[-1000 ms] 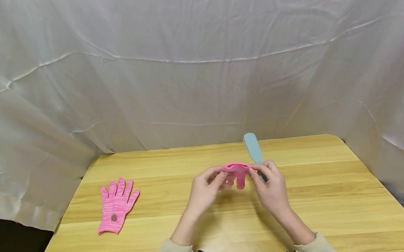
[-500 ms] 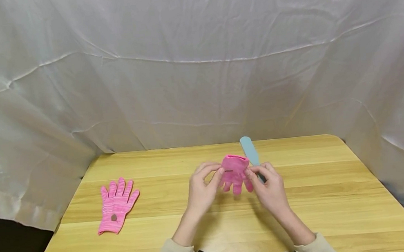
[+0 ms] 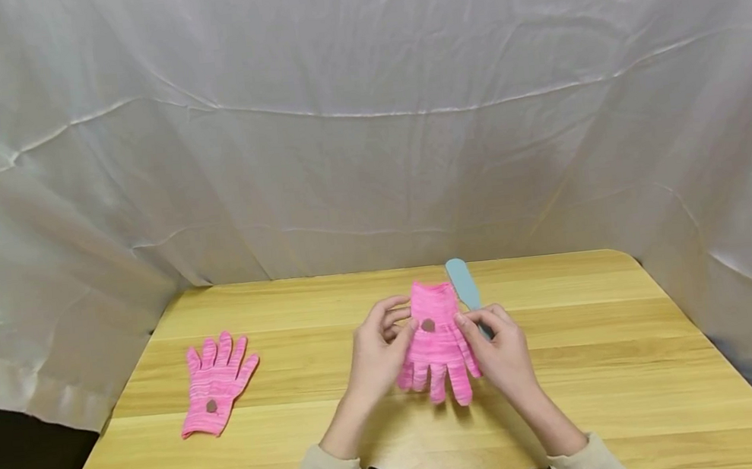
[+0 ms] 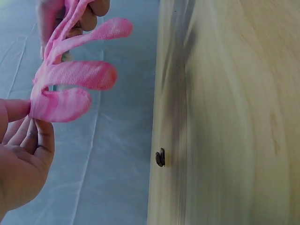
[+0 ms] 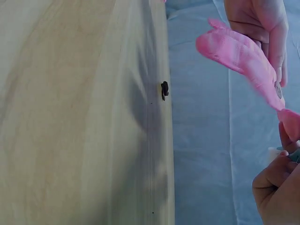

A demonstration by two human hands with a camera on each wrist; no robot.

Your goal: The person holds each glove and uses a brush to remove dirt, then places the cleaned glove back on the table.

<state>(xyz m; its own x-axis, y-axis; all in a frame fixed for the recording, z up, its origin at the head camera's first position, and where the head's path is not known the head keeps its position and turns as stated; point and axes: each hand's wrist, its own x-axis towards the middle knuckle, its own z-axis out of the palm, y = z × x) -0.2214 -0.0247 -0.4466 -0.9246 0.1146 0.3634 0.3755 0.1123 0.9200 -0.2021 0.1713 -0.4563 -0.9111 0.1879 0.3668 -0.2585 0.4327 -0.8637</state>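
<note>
A pink knitted glove (image 3: 439,346) with a brown spot near its cuff hangs between the hands, cuff up and fingers downward. My left hand (image 3: 371,353) pinches one side with thumb and fingers; the left wrist view shows the glove (image 4: 82,75) held by its edge. On the other side my right hand (image 3: 506,347) pinches the glove and also holds a light blue paddle-shaped tool (image 3: 461,283), which points away behind the glove. Its lower end is mostly hidden by that hand. The right wrist view shows the glove (image 5: 246,61) side-on above the tabletop.
A second pink glove (image 3: 216,381), also with a brown spot, lies flat at the table's left, fingers pointing away. A small dark thing (image 4: 161,157) sits near the tabletop's edge in both wrist views. Grey cloth (image 3: 367,151) hangs behind the wooden table (image 3: 637,360).
The held glove has swung from nearly edge-on to broadside, its cuff rising and its spotted face turning into view. The blue tool has shifted slightly left with the right hand.
</note>
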